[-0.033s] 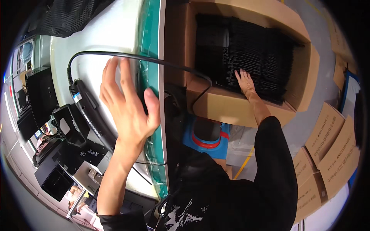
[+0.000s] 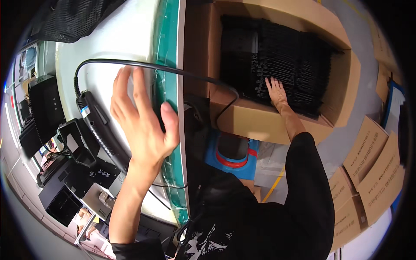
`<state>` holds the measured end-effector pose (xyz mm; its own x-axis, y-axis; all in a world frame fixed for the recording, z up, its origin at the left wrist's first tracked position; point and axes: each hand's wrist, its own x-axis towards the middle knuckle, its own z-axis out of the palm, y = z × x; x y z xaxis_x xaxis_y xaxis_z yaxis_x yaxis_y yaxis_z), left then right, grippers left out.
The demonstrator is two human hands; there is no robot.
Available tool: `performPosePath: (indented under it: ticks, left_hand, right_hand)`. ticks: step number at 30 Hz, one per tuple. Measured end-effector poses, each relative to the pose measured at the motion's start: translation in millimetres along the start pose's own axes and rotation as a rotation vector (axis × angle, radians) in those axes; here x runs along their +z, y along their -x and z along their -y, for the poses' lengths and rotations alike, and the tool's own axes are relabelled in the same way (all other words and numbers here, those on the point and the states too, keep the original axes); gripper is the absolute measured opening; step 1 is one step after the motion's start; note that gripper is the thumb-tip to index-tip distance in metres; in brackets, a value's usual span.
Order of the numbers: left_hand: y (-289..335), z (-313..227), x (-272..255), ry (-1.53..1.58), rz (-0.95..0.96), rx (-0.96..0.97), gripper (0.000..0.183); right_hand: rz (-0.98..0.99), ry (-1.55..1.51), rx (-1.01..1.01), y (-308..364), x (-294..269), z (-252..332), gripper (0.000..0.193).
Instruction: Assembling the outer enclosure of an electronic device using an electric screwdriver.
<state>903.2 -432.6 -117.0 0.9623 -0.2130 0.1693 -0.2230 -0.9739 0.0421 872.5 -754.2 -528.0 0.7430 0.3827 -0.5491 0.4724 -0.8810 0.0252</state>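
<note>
Here, black slotted parts (image 2: 277,56) are sitting in rows inside an open carton (image 2: 255,123), presumably packed so for tidiness. They are lying beneath and beyond the fingers of the right hand (image 2: 276,92), stretched slightly apart; it is too dark to tell whether these are gripping. The left hand (image 2: 145,125), spread and empty, is hovering at the white table (image 2: 125,39), perhaps for balance, beside a corded black tool (image 2: 101,130).

Rocking a black fabric top (image 2: 264,229), bottom centre of the frame, with a sketchy whitish print (image 2: 212,243). Matching black sleeves (image 2: 308,173), left hand (image 2: 145,115) and right hand (image 2: 277,92) bare.
</note>
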Motion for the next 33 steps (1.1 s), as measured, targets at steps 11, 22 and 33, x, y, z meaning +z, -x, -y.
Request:
performPosePath:
  ticks: [11, 22, 33]
  left_hand:
    - [0.4, 4.6, 7.3, 0.026, -0.035, 0.007, 0.064]
    - [0.6, 4.4, 6.3, 0.021, -0.03, -0.005, 0.064]
    - [1.3, 3.4, 6.5, 0.027, -0.03, -0.009, 0.065]
  right_hand:
    - [-0.029, -0.175, -0.012, -8.7, -2.5, -7.2, 0.093]
    - [-0.036, -0.105, 0.028, -10.7, -24.9, 0.8, 0.08]
    - [0.018, -0.208, 0.004, -9.0, -24.0, -3.3, 0.082]
